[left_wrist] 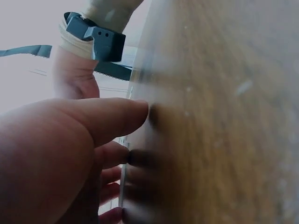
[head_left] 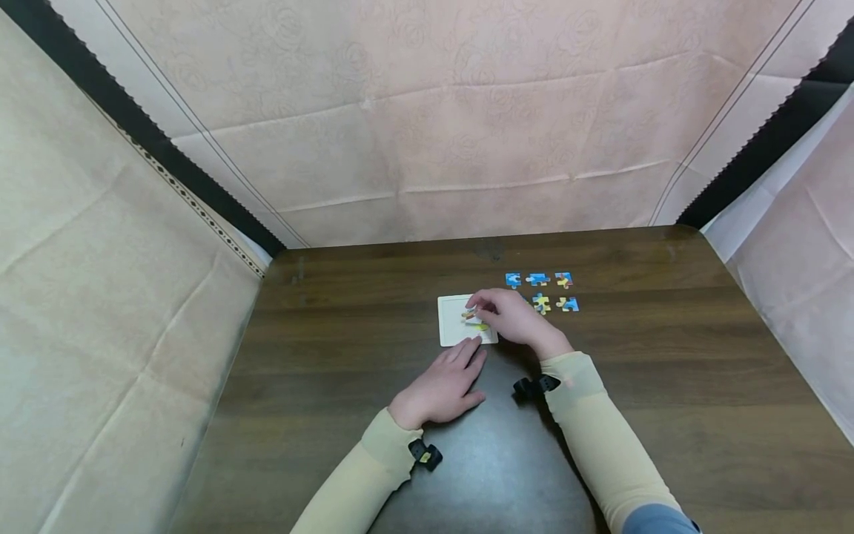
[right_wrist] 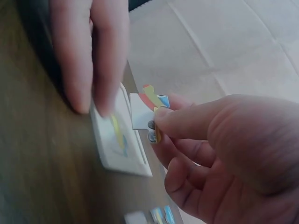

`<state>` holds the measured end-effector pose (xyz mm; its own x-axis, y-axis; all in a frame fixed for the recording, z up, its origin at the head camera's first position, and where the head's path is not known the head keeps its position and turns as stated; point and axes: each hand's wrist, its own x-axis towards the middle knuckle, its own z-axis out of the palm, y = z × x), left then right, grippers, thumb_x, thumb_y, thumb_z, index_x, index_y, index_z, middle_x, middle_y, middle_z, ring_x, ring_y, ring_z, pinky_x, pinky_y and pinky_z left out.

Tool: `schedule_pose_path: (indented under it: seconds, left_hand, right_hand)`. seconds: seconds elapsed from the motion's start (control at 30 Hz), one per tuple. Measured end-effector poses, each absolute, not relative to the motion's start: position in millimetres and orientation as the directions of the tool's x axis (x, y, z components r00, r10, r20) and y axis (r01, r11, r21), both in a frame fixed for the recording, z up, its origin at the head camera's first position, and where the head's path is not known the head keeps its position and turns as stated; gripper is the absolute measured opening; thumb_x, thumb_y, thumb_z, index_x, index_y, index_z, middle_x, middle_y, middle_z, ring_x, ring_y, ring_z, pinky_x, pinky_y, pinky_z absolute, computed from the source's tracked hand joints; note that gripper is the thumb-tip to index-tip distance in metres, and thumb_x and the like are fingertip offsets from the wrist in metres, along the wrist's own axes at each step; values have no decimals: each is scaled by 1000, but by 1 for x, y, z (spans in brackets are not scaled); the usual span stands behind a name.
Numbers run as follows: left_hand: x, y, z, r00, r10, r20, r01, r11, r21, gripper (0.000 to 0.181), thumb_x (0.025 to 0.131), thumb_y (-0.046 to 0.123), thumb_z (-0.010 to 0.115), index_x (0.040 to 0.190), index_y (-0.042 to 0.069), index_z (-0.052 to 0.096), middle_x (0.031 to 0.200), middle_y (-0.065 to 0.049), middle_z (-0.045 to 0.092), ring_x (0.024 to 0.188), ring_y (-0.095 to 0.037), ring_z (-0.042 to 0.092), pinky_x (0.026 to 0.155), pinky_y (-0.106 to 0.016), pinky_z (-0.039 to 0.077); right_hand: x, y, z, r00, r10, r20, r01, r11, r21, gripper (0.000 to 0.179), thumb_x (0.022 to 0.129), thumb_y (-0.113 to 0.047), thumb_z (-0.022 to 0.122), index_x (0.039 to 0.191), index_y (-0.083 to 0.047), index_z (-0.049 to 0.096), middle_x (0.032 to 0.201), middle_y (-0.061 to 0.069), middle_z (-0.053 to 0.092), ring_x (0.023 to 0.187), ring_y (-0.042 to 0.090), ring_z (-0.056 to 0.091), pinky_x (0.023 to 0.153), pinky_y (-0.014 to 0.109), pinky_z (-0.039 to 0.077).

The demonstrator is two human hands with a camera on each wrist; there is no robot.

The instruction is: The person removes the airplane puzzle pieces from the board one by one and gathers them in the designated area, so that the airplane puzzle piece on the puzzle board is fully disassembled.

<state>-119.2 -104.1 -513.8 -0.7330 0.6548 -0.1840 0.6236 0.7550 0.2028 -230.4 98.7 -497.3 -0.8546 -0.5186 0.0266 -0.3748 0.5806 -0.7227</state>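
Observation:
My right hand (head_left: 512, 315) pinches a jigsaw puzzle piece (right_wrist: 141, 114) between thumb and fingers, just above a white puzzle tray (head_left: 448, 320). White, red, yellow and blue patches show on the piece, part of it covered by the thumb. On the tray lies a yellow-green printed patch (right_wrist: 118, 131); whether it is a separate piece I cannot tell. My left hand (head_left: 443, 384) lies with straight fingers on the table, its fingertips by the tray's near edge. In the right wrist view, blurred left fingers (right_wrist: 74, 60) reach down to the tray's side.
Several loose puzzle pieces (head_left: 537, 279) lie in two rows behind and right of the tray, one partly hidden by my right hand. A brown wooden table (head_left: 347, 311) carries everything. Pale cloth (head_left: 467, 148) hangs beyond its back edge and at both sides.

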Motion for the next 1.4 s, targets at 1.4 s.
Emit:
schedule_pose_path:
  seconds: [1.4]
  left_hand:
    - [-118,-102,-513,-747,633,-204,588,772,242,75,112,48,52,171,10,27,179,-11,11,165,-26,10,130,-46,20]
  right_hand:
    - [-220,229,-501,-911,-387,-141,-171,666,-726,19,103,-15,74,120,-6,79,107,6,77,95,25,67,89,44,56]
